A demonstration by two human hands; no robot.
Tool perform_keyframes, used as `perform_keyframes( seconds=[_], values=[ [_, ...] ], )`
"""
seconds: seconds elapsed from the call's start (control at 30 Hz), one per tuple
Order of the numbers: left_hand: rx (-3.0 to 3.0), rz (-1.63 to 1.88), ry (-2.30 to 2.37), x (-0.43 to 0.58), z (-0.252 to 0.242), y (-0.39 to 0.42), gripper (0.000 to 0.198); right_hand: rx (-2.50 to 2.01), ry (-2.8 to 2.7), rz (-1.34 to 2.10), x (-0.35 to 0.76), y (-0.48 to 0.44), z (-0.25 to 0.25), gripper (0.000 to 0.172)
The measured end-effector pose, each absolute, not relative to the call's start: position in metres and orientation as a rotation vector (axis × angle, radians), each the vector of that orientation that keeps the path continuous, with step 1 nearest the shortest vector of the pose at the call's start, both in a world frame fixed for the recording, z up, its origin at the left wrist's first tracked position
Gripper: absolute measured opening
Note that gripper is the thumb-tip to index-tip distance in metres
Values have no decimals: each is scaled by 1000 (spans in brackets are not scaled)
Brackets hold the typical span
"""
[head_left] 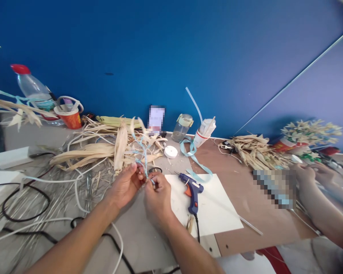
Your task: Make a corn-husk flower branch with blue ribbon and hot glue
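Note:
Near the middle of the table, my left hand [127, 182] and my right hand [158, 192] are close together, both closed in a pinch on a stem wrapped in light blue tape [145, 154]. The stem stands upright between the fingers and branches into pale husk flowers [140, 123] at the top. My fingertips hide its lower end. A blue glue gun [193, 192] with an orange trigger lies on white paper [217, 213], just right of my right hand. Dry corn husks [88, 152] are heaped behind my left hand.
A loose blue ribbon [201, 169] curls beside a white roll [170, 152], a jar [181, 127] and a paper cup [202, 137]. Thin wires and cables [80, 190] spread across the left side. At right, a co-worker's hands [305, 175] work near more husks [251, 148].

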State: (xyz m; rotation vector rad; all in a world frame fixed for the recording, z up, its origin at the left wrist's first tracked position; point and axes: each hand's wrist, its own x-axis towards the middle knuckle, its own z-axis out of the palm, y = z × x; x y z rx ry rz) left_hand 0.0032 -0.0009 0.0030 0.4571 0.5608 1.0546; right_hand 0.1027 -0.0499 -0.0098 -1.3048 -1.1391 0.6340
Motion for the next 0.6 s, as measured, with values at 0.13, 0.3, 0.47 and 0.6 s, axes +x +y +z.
perform_keyframes(
  seconds=[0.13, 0.3, 0.47, 0.6],
  values=[
    [423, 1053, 584, 2, 3, 1, 19, -1344, -1241, 603, 102, -52, -14, 14],
    [506, 1064, 619, 4, 9, 0, 18, -1399, -1265, 559, 101, -52, -13, 13],
    [548, 1095, 704, 6, 12, -2, 21, -1399, -1275, 536, 100, -53, -11, 14],
    [648, 1169, 766, 9, 10, -1, 20, -1390, -1233, 566, 100, -52, -12, 15]
  ],
)
